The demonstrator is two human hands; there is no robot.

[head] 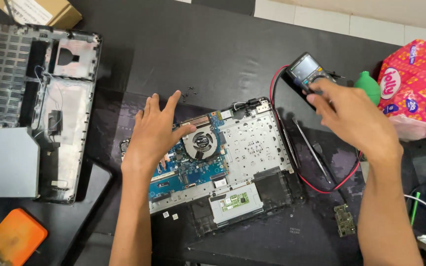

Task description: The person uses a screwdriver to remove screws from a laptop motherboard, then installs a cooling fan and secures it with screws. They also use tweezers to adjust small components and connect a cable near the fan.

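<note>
An opened laptop base (252,148) lies on the black mat, its blue circuit board (188,172) and round fan (200,141) exposed. My left hand (154,133) rests flat on the board's left part, fingers spread, thumb by the fan. My right hand (346,116) reaches to a dark multimeter (305,69) at the upper right, and its fingertips touch the dial. Red and black leads (292,148) run from the meter down along the laptop's right side.
The removed laptop bottom cover (35,98) lies at left, a cardboard box (50,12) behind it. An orange case (11,236) sits bottom left. Several tiny screws (188,92), a metal pry tool (311,152), a small green board (344,220), a green blower (369,86) and a pink tissue pack (415,83) lie around.
</note>
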